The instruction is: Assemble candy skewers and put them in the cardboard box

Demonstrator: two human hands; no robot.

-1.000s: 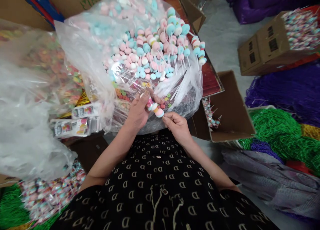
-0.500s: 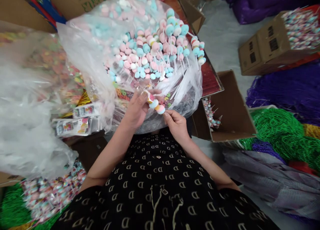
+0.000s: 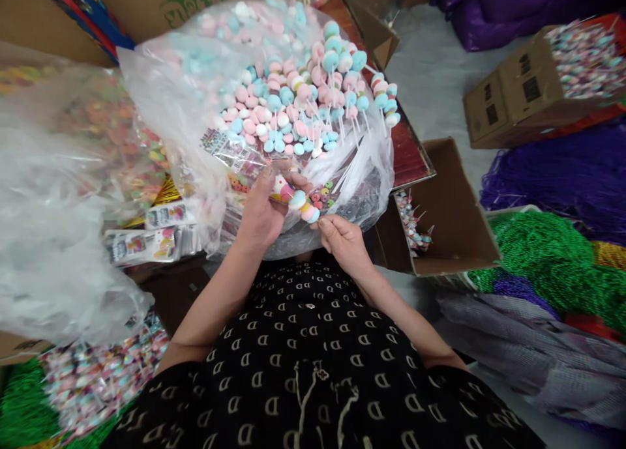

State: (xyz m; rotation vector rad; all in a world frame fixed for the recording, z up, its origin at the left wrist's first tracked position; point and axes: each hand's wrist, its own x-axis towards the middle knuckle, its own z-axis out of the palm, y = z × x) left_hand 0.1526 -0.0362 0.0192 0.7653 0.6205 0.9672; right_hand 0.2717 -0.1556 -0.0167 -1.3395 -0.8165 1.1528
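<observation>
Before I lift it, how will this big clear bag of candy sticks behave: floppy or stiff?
The clear plastic bag will probably sag and feel floppy, since its thin film is loosely gathered. It may feel fairly heavy, being packed with many pastel candy sticks.

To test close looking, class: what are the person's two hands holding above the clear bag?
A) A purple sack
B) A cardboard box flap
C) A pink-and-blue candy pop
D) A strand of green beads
C. The left hand and right hand both close on the pastel candy pop, just above the clear bag.
</observation>
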